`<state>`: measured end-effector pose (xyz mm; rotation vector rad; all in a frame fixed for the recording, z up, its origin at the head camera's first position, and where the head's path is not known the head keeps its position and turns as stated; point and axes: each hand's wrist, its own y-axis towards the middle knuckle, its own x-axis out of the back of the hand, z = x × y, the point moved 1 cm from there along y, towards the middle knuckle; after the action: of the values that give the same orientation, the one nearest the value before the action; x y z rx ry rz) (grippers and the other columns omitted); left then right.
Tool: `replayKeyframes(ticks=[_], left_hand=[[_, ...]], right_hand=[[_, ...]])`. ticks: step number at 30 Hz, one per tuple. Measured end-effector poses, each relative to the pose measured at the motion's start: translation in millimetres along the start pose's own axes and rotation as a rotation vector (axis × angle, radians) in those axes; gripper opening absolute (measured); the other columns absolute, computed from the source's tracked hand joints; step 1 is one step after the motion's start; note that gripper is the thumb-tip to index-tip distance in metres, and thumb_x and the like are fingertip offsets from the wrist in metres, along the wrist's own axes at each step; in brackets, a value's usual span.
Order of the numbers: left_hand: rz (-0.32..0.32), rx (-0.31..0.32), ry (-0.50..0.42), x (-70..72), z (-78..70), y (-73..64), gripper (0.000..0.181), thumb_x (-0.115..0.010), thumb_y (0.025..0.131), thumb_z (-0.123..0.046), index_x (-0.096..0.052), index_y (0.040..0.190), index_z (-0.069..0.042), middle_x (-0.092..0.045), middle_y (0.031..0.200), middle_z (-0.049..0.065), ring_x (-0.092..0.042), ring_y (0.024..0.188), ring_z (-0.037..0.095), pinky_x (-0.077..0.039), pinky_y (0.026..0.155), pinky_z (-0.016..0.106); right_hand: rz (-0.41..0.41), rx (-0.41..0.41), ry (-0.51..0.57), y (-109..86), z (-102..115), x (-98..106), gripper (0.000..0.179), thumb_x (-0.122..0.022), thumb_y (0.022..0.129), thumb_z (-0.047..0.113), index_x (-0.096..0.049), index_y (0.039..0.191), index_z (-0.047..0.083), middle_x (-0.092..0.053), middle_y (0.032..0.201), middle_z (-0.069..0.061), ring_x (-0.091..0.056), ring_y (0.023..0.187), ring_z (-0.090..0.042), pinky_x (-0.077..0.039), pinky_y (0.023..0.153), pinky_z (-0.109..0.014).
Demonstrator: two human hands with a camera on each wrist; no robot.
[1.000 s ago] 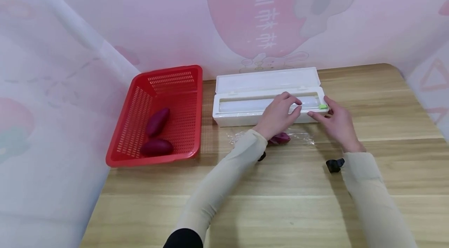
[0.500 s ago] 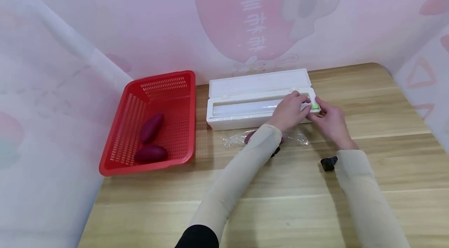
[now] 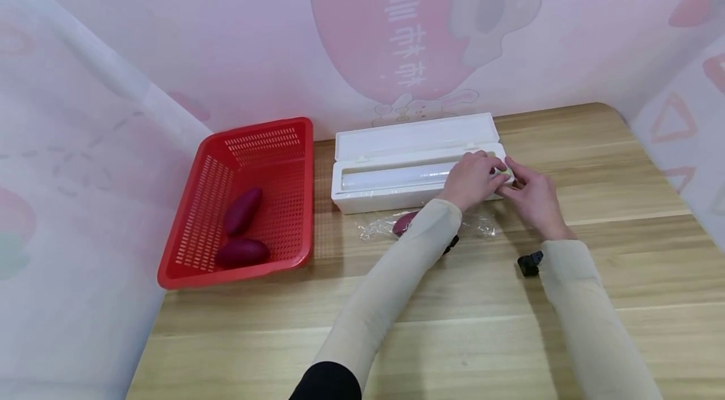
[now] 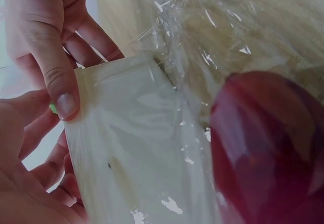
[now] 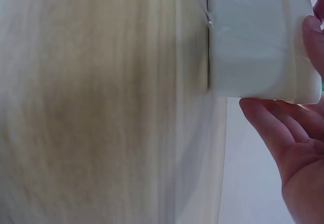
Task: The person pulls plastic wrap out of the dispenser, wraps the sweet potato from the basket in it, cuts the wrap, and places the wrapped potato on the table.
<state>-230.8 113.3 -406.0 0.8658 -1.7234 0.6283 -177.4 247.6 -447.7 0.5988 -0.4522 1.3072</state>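
A white cling film box (image 3: 391,202) lies with its lid raised, and a pale film roll (image 3: 391,177) shows inside. My left hand (image 3: 467,181) reaches across to the box's right end, its thumb and fingers bent at the small green slider (image 4: 52,107), which they mostly cover. My right hand (image 3: 535,202) grips that same end, thumb on the front face and fingers around the side. In front of the box, clear film (image 3: 374,227) drapes down to the table over a purple sweet potato (image 4: 263,148), partly hidden by my left arm in the head view.
A red plastic basket (image 3: 300,256) stands left of the box, with two purple sweet potatoes (image 3: 242,253) in it. Printed pink wall sheeting (image 3: 255,41) rises behind the wooden table (image 3: 238,331) and along both sides.
My left hand has moved right along the box to the green slider, close to my right hand. The right hand keeps its place at the box end. The head view has shifted slightly.
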Motion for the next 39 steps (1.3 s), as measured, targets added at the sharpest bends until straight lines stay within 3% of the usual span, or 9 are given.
replayKeyframes(ticks=[4,11,18,26,31,39], left_hand=[[-0.004,-0.005,0.003,-0.6,-0.2,0.8,0.028,-0.054,0.097,-0.04,-0.068,0.119,-0.03,-0.062,0.105,-0.009,-0.054,0.095,0.009,-0.045,0.079,0.021],[-0.032,-0.004,-0.006,-3.7,0.9,1.0,0.027,-0.056,0.097,-0.038,-0.069,0.119,-0.03,-0.065,0.106,-0.01,-0.055,0.098,0.009,-0.045,0.083,0.02],[-0.096,-0.055,0.056,-5.7,4.1,0.2,0.024,-0.056,0.097,-0.037,-0.072,0.114,-0.03,-0.068,0.1,-0.011,-0.056,0.09,0.007,-0.043,0.082,0.021],[-0.139,-0.076,0.057,-3.6,6.5,-6.6,0.022,-0.058,0.096,-0.034,-0.073,0.112,-0.028,-0.07,0.104,-0.009,-0.059,0.094,0.009,-0.044,0.083,0.021],[-0.153,-0.078,0.114,-4.4,6.1,-8.7,0.023,-0.057,0.097,-0.036,-0.072,0.113,-0.029,-0.071,0.106,-0.011,-0.057,0.09,0.009,-0.044,0.078,0.021],[-0.131,-0.032,0.188,-6.2,6.7,-9.9,0.025,-0.053,0.098,-0.041,-0.07,0.116,-0.036,-0.067,0.113,-0.017,-0.055,0.097,0.009,-0.047,0.081,0.025]], right_hand=[[-0.003,-0.005,0.007,1.1,-0.2,-0.9,0.058,-0.072,0.087,0.025,-0.05,0.138,0.006,-0.056,0.132,-0.024,-0.064,0.1,-0.028,-0.04,0.067,0.002],[0.023,0.003,-0.005,2.1,-1.5,1.7,0.058,-0.07,0.089,0.026,-0.048,0.137,0.003,-0.055,0.131,-0.024,-0.065,0.108,-0.034,-0.041,0.066,0.002],[0.053,0.0,-0.004,2.7,-0.4,4.4,0.062,-0.069,0.089,0.031,-0.046,0.138,0.001,-0.054,0.13,-0.024,-0.063,0.111,-0.034,-0.041,0.065,0.002],[0.024,0.071,-0.043,3.2,0.6,2.6,0.057,-0.07,0.089,0.025,-0.049,0.134,-0.002,-0.056,0.126,-0.026,-0.066,0.101,-0.035,-0.039,0.062,0.0],[0.002,0.137,-0.082,3.2,-1.6,0.9,0.054,-0.071,0.088,0.02,-0.052,0.131,-0.005,-0.057,0.125,-0.026,-0.067,0.096,-0.036,-0.033,0.064,0.004],[-0.019,0.165,-0.106,3.4,-2.5,1.0,0.055,-0.074,0.086,0.024,-0.054,0.13,-0.003,-0.06,0.122,-0.026,-0.067,0.082,-0.028,-0.038,0.06,-0.003]])
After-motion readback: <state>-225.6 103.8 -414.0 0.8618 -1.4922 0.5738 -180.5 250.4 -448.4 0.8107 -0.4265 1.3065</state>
